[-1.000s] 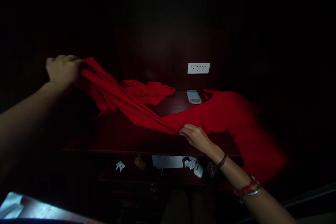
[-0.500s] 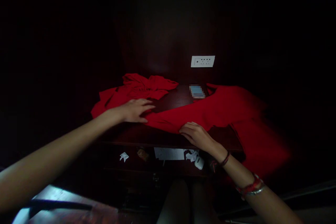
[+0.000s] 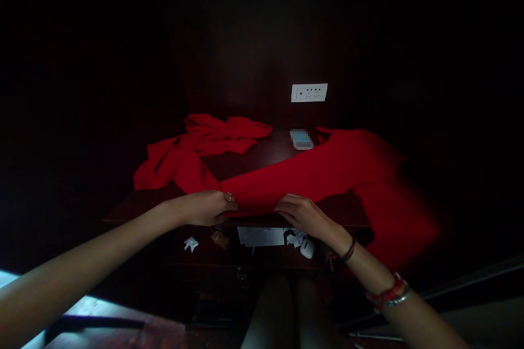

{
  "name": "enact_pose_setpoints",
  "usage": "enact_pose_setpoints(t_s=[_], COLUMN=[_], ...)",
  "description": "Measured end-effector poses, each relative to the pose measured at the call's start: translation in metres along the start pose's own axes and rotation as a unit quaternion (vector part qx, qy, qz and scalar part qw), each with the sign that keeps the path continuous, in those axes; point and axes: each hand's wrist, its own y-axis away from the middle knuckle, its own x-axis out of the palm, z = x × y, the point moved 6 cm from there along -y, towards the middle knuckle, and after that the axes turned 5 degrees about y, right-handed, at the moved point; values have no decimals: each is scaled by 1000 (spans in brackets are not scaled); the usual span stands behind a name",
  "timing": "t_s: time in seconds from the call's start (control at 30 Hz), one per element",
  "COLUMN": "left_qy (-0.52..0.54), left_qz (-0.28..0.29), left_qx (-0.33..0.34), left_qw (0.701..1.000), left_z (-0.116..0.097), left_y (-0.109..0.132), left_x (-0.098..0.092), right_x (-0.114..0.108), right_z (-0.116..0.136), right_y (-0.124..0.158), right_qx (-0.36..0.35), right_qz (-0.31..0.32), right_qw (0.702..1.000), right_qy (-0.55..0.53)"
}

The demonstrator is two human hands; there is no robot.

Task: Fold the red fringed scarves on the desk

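A long red cloth (image 3: 327, 172), perhaps part of a garment, lies across the dark wooden desk and hangs over its right end. My left hand (image 3: 208, 207), a ring on one finger, pinches the cloth's near left end at the desk's front edge. Farther right along that same edge, my right hand (image 3: 301, 212) has its fingers closed on the cloth. More red fabric (image 3: 221, 133) lies rumpled at the back left; whether it joins the held piece I cannot tell.
A phone-like pixelated object (image 3: 302, 139) lies at the back of the desk (image 3: 262, 150), below a white wall socket (image 3: 309, 92). Under the desktop, an open drawer or shelf holds paper (image 3: 262, 236), crumpled scraps (image 3: 190, 244), a brown item (image 3: 220, 239) and a white earbud case (image 3: 307, 248).
My left hand has come nearer to me and slightly right, its spread fingers closing on the cloth's end. The right hand stays on the cloth. The view has shifted slightly.
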Motion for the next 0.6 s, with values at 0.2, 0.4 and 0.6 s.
enact_pose_setpoints(t_s=[0.2,0.4,0.6], left_qy=[-3,31,78], left_qz=[-93,-16,1], left_qx=[-61,-190,-241], left_qw=[994,981,967], left_z=[14,51,97], left_y=[-43,-104,-95], left_x=[-19,26,44], right_x=[-24,-3,5], right_z=[-39,-86,-87], right_y=[4,33,42], right_qx=[116,267,285], right_qz=[-79,97,163], right_qw=[990,954,939], right_qy=[15,97,103])
